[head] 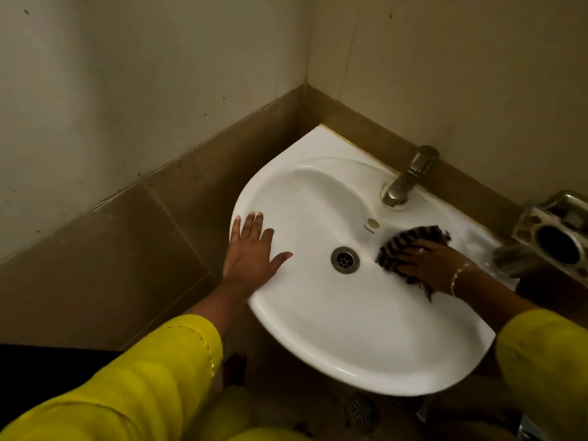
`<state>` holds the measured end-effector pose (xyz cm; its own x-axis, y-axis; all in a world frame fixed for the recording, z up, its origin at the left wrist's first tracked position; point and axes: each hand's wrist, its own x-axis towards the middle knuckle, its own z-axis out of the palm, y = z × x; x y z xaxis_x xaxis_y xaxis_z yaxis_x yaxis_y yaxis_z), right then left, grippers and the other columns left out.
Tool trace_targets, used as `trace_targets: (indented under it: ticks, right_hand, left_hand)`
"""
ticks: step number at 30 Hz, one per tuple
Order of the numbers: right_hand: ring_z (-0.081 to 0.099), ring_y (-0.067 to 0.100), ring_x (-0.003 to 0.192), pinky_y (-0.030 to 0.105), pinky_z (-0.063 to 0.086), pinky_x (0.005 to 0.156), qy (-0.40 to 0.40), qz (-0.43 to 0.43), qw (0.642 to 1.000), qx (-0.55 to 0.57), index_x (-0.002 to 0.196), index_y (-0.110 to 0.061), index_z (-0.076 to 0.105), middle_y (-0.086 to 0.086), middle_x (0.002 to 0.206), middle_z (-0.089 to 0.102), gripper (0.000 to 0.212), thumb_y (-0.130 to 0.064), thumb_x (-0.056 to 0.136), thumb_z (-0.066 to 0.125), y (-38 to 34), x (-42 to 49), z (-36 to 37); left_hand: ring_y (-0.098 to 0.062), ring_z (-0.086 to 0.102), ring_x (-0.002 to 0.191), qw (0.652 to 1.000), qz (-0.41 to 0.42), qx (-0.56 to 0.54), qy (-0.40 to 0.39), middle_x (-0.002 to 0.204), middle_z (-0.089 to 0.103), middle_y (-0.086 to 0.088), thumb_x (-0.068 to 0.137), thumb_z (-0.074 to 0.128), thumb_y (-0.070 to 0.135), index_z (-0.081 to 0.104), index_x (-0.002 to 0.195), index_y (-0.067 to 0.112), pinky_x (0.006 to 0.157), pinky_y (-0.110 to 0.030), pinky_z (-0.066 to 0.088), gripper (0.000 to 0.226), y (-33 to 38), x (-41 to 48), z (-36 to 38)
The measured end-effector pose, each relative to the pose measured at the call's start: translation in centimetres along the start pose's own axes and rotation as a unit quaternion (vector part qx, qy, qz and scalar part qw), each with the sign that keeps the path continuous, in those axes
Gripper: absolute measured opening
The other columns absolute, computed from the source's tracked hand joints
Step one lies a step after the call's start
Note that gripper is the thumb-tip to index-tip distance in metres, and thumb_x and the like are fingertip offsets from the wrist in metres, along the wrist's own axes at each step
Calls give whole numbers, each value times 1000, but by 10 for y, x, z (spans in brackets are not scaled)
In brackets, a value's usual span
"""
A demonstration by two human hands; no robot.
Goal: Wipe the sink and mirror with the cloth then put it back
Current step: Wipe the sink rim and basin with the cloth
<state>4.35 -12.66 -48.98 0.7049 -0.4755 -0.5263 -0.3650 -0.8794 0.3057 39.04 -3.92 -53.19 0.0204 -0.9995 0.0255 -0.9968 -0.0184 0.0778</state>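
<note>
A white ceramic sink (350,329) is fixed in the corner of a tiled wall. A dark striped cloth (404,243) lies bunched on the right inner slope of the basin, just right of the metal drain (345,259). My right hand (426,265) presses down on the cloth with fingers spread over it. My left hand (251,249) rests flat on the sink's left rim, fingers straight and spread. No mirror is in view.
A metal tap (410,176) stands at the back of the sink. A metal soap and brush holder (553,233) hangs on the wall at the right. Brown wall tiles (159,233) run beside and behind the sink. A floor drain (361,415) lies below.
</note>
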Motion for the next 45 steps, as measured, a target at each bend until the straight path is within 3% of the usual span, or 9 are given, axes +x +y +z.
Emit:
trace_targets:
  ticks: [3,10,16,20,25,30,37,41,45]
  right_hand:
    - [71,18,89,32,51,84,51,-16,998,-27,82,-20,76,1,95,74,55,-22,28,89,6,34,-16]
    - [64,29,105,51,48,90,114,21,989,-89,86,-10,75,10,110,70,29,-5,58,68,0,55,-34]
    - [69,31,92,37,9,114,155,41,983,-84,77,-13,75,9,94,74,21,-19,58,81,-10,8,22]
    - [67,31,97,43,32,102,55,115,991,36,96,-18,72,9,102,72,50,-33,99,25,-40,-15,41]
    - [4,20,144,42,0,115,-200,126,963,127,146,-33,11,-2,157,4,52,-43,98,26,-64,-25,27]
    - [-11,2,133,7,-26,97,-164,-8,944,287,146,-18,13,0,154,-6,74,-59,85,11,-87,-31,17]
    - [17,11,139,24,13,116,-83,-29,725,683,139,-19,30,-4,149,21,45,-7,96,40,-143,1,-33]
    - [23,3,135,4,20,106,-11,-57,673,738,139,-13,30,-4,146,23,45,-2,96,39,-164,44,-54]
    - [20,16,141,30,16,118,48,-78,636,767,138,-19,25,6,152,20,51,-9,91,41,-173,88,-75]
  left_hand:
    - [-36,38,132,1000,5,-11,13,137,46,-24,80,24,64,62,109,7,110,-43,2,74,1,0,0]
    - [-33,25,139,999,4,-16,39,145,36,-22,76,14,66,56,119,8,111,-39,-8,83,-1,0,0]
    - [-32,25,139,999,5,-25,33,144,37,-23,79,21,65,57,116,6,114,-43,-2,79,0,-1,0]
    - [-30,18,142,999,4,-27,22,148,31,-21,87,41,57,53,122,7,115,-42,-5,62,0,0,-2]
    - [-31,18,142,999,16,-38,23,147,32,-23,88,47,50,55,121,4,115,-43,-4,57,-1,-1,-2]
    - [-34,27,138,998,11,-51,25,141,41,-25,80,28,59,58,115,2,113,-41,-2,73,0,-2,-3]
    - [-25,30,138,992,-16,-114,56,140,47,-15,80,11,61,55,121,8,115,-40,5,79,4,-3,-7]
    - [-23,30,138,989,-17,-135,64,139,48,-12,83,10,58,53,124,11,116,-40,6,76,4,-4,-9]
    - [-20,30,139,982,-20,-171,72,141,46,-10,84,9,55,49,128,12,117,-40,7,74,5,-4,-12]
